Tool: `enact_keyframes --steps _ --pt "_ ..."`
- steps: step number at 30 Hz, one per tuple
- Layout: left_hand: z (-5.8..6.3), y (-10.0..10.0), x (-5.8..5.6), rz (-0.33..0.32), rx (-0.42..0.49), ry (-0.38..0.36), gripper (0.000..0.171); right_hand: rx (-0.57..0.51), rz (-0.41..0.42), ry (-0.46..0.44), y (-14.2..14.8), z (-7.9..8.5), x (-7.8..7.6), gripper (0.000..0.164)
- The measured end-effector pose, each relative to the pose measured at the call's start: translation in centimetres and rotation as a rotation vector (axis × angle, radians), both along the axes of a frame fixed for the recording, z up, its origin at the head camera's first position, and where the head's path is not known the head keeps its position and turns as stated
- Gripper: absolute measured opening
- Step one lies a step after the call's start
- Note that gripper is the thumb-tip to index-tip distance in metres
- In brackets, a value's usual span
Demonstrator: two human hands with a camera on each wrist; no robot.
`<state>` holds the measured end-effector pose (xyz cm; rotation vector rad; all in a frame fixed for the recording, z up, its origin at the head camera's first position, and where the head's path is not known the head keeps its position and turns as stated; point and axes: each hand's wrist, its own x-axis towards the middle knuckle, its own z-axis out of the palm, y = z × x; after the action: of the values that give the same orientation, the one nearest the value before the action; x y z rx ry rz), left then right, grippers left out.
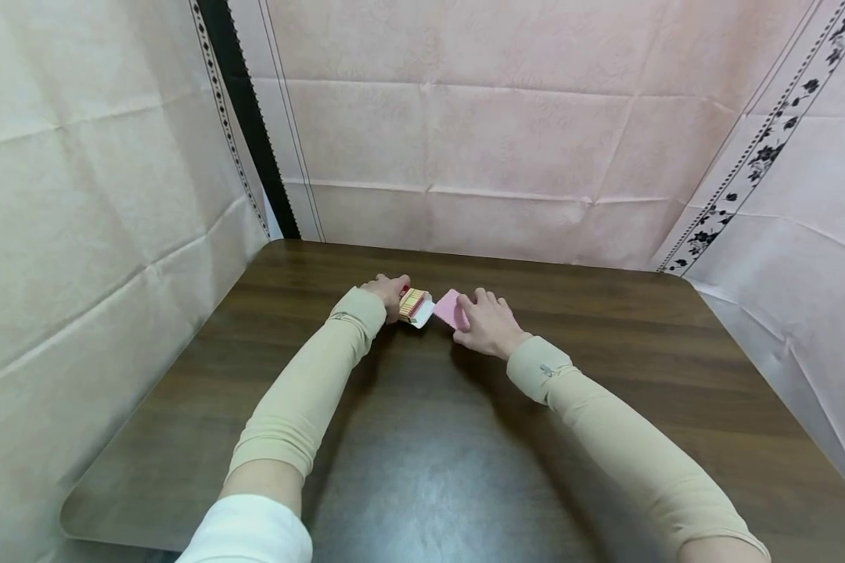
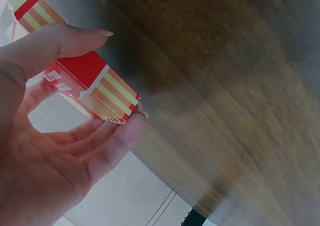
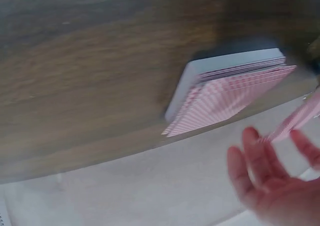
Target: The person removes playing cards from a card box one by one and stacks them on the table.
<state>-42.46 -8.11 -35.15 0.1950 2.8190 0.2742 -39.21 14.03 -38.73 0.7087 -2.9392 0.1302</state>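
Note:
My left hand (image 1: 389, 293) grips a small red, cream and orange striped card box (image 2: 107, 86), thumb across one side and fingers along another. Its white flap (image 1: 423, 313) sticks out towards the right hand in the head view. Across a small gap, my right hand (image 1: 489, 322) pinches a pink-patterned piece, apparently playing cards (image 1: 451, 309), between thumb and fingers. Beside that hand in the right wrist view is a stack of playing cards (image 3: 230, 94) with pink striped backs, slightly fanned. The head view does not show this stack, and what supports it is unclear.
Both hands are over the far half of a dark brown wooden table (image 1: 408, 438) with rounded corners. Pale creased cloth (image 1: 507, 141) hangs behind it and along both sides. A dark vertical strip (image 1: 246, 109) shows at the back left.

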Motion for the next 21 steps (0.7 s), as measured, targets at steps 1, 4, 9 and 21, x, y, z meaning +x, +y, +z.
enact_keyframes --steps 1,4,9,21 --pt "0.0 0.0 0.0 0.0 -0.001 0.002 0.07 -0.008 -0.029 0.014 0.2 0.0 0.0 0.061" --pt "0.1 0.0 -0.2 0.001 -0.007 -0.001 0.07 -0.011 -0.123 0.052 0.8 -0.1 -0.1 0.061" --pt "-0.2 0.0 -0.6 0.005 -0.009 -0.01 0.07 0.019 -0.26 0.054 1.6 -0.5 -0.2 0.057" --pt "-0.4 0.2 -0.9 -0.001 -0.013 -0.013 0.069 0.079 -0.354 -0.04 1.7 -1.1 -0.1 0.065"
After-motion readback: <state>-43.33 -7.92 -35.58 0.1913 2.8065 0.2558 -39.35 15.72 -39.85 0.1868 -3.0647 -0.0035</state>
